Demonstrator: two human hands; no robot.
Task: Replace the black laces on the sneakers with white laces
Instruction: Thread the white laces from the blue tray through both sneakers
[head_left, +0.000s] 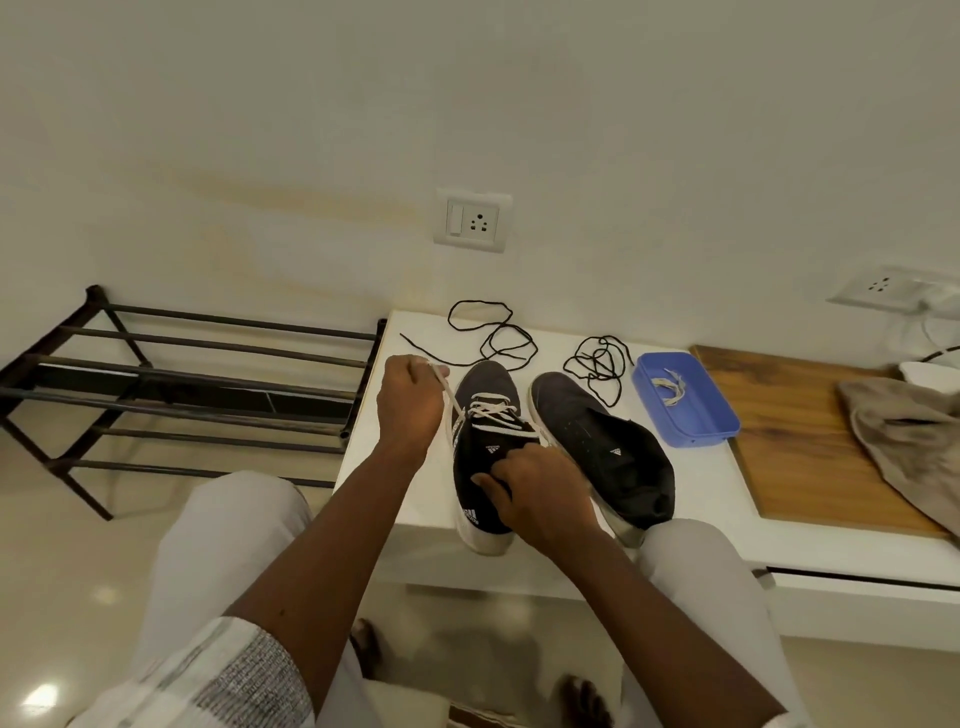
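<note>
white lace (488, 410) criss-crosses the front of the dark sneaker (472, 457) on the pale worktop (711, 478). just left of that sneaker's toe, the left hand (410, 402) has its fingers clenched on one end of the lace, drawn taut. the right hand (535, 493) grips the sneaker's tongue with curled fingers. just right of the sneaker sits the second sneaker (597, 441). behind the sneaker lie a black lace (493, 332) and a second black lace (597, 364); farther right, a blue tray (696, 415) holds a spare white lace (670, 387).
</note>
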